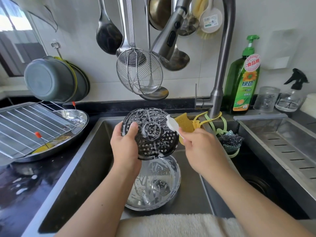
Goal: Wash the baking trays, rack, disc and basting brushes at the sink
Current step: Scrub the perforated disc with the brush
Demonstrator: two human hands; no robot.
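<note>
My left hand (125,146) grips the left edge of a black perforated disc (153,137), tilted up over the sink and streaked with suds. My right hand (200,147) holds a white basting brush (172,124) by its handle, with the brush head against the disc's upper right rim. Below the disc, a round steel tray (172,183) with soapy streaks lies in the sink basin. On the left counter, a wire rack (25,124) lies across a round steel pan (80,120).
The faucet (220,65) arches over the sink (82,168), with a yellow sponge (185,123) and a scourer (230,139) hanging near its base. A green soap bottle (242,86), a glass and a spray bottle stand at the back right. Ladles and a skimmer (139,74) hang above. A towel (179,224) lies at the front edge.
</note>
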